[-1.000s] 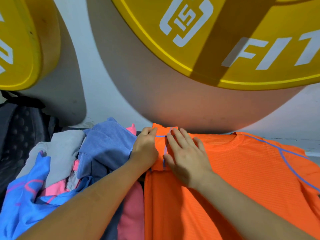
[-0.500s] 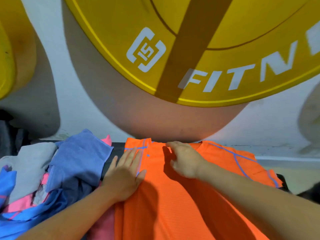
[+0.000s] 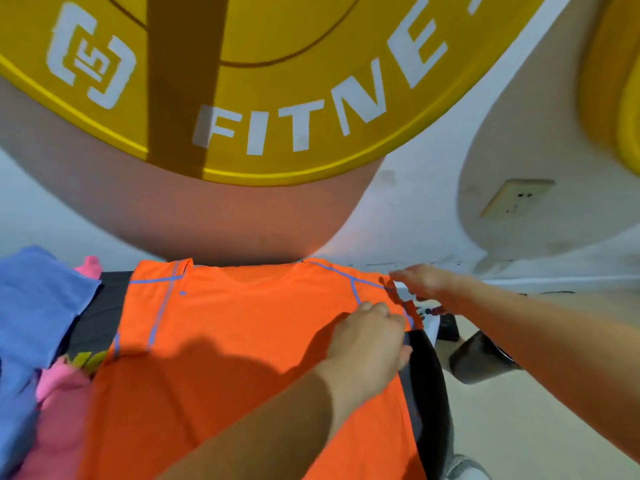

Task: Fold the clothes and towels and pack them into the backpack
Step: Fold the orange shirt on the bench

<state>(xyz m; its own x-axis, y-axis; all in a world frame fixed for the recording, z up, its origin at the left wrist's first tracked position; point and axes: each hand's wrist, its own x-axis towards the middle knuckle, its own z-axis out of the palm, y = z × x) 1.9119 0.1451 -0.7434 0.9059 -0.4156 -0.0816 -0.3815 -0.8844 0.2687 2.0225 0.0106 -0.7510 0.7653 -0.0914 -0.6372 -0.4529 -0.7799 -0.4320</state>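
Shifting right, left hand (image 3: 367, 337), right hand (image 3: 420, 282), gripping orange shirt (image 3: 242, 323)

From my remote seat, the orange shirt (image 3: 242, 341) runs off the bottom edge, hem unseen. Its sleeve on the right is largely covered by both hands. The left hand (image 3: 367, 341) grips the cloth with fingertips tucked out of sight. The right hand (image 3: 420, 284) is motion-blurred, and I cannot tell whether it pinches the sleeve end. Small dark-red bits beside its wrist are too small to name. The yellow weight plate (image 3: 277, 81) is cropped at the top, its lettering cut after "FITNE". The blue cloth (image 3: 34, 306) leaves the left edge. The shirt hides most of the dark desk (image 3: 93, 320).
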